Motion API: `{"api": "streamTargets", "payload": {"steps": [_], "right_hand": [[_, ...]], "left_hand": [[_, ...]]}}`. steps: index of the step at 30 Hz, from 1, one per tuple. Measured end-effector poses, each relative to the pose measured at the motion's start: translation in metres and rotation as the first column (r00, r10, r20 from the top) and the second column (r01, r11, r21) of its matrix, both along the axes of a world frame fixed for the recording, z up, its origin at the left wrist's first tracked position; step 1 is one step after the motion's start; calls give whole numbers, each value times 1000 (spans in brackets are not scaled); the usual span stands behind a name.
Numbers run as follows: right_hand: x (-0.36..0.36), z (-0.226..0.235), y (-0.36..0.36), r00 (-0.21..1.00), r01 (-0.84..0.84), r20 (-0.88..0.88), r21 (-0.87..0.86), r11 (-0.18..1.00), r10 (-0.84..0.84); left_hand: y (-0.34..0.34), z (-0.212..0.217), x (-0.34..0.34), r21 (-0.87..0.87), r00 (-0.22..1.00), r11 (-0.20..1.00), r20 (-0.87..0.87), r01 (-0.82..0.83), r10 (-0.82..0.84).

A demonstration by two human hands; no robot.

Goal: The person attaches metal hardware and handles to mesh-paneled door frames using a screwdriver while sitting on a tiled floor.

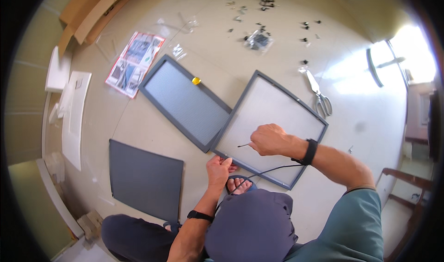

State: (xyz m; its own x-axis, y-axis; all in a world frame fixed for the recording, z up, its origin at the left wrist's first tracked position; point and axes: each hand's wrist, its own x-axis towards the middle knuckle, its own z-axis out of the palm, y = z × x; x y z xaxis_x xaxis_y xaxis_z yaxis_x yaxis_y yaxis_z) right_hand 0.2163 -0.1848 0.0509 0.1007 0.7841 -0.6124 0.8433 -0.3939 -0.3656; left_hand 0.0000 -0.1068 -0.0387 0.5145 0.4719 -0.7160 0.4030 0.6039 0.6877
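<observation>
A grey-framed panel with a pale mesh face (pixel 277 103) lies tilted on the floor in front of me. My left hand (pixel 219 170) grips its near left edge, fingers closed on the rim by the corner. Above the panel's face, my right hand (pixel 269 140) is closed in a fist. Out of that fist, to the left, sticks a thin dark rod (pixel 243 146); the rest of it is hidden by the fingers. Partly under the panel's left corner lies a second grey frame with a ribbed inside (pixel 185 104). A yellow piece (pixel 196 80) sits on that second frame's rim.
A dark grey flat panel (pixel 144 181) lies at the left. Scissors (pixel 319 93) rest beyond the panel's right side. Farther off are black and metal fittings (pixel 267 2), a plastic bag (pixel 260 41) and a printed sheet (pixel 135 64). A cardboard box (pixel 92 9) stands far left.
</observation>
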Motion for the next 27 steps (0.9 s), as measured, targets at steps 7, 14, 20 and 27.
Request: {"api": "streamTargets", "payload": {"steps": [7,14,20,27], "right_hand": [[-56,5,-152,491,869,-186,172,464,-851],[-138,-41,-254,90,903,-57,425,58,-994],[-132,-69,-259,-27,865,-70,498,-59,-997],[-101,-79,-263,-169,837,-285,464,-290,-944]], "left_hand": [[1,8,1,20,998,999,51,29,-30],[3,9,-2,-26,994,1000,103,-16,19],[1,25,6,-3,977,998,202,-66,65],[-1,52,18,18,939,997,339,-72,62]]}}
